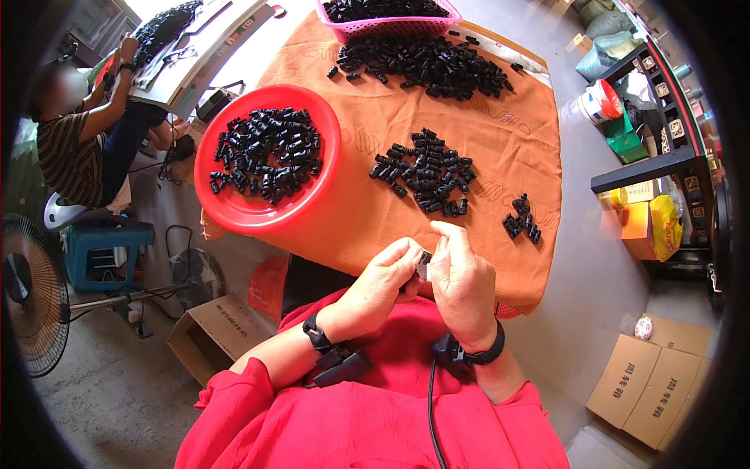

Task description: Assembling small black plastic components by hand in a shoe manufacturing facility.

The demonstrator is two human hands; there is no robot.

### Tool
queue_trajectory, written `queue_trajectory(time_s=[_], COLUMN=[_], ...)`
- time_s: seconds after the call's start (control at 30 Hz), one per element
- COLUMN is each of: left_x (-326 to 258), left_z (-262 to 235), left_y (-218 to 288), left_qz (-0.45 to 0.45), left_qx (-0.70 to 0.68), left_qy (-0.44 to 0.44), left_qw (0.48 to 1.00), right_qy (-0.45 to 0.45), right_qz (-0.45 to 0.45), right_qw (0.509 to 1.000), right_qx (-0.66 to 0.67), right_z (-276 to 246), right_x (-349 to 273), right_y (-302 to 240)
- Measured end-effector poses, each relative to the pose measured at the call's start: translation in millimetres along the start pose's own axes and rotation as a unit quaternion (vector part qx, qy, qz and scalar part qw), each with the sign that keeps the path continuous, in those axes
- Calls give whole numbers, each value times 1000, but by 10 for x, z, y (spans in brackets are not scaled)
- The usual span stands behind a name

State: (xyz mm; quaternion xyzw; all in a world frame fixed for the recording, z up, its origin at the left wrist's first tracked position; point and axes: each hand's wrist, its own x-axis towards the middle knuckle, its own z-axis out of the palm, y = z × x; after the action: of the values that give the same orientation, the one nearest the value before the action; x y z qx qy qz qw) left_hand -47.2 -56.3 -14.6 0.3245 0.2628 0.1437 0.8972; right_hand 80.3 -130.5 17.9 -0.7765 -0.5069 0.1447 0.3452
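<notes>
Close to my body, just off the near edge of the table, my two hands meet. My left hand (373,291) is closed, with a small black plastic fitting (425,257) pinched between thumb and fingertips. Against it from the other side presses my right hand (466,291), its thumb and fingers drawn together and the index finger bent over toward the left. A small pale bit shows between the hands, too small to name. On the orange cloth beyond lies a loose pile of black fittings (426,172), with a smaller cluster (522,219) to its right.
A red round basin (331,168) holding black fittings stands on the orange-covered table (351,211). Farther back are a big heap of fittings (430,66) and a pink basket (391,28). Left are another person (74,152), a fan (31,293) and a cardboard box (219,332); right, a shelf (648,168).
</notes>
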Motion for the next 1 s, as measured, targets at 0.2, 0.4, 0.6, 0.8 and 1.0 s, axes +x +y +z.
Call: queue_trajectory(time_s=[0.2,0.4,0.6,0.8,1.0], left_x=[7,9,-11,19,24], left_z=[5,15,11,-5,-7], left_y=[-47,-31,32,2,4], left_qz=[3,4,-50,-54,-59], left_qx=[-10,-33,-64,-115,-117], left_qy=[9,4,15,-11,-6], left_qw=[1000,999,997,992,991], right_qy=[-6,37,83,7,3], right_qz=[26,39,60,25,7], right_qw=[1000,998,992,1000,1000], right_qx=[-6,33,73,14,6], right_z=[-4,37,-72,-41,-27], right_x=[-14,-41,4,-22,-26], right_y=[-2,22,58,11,16])
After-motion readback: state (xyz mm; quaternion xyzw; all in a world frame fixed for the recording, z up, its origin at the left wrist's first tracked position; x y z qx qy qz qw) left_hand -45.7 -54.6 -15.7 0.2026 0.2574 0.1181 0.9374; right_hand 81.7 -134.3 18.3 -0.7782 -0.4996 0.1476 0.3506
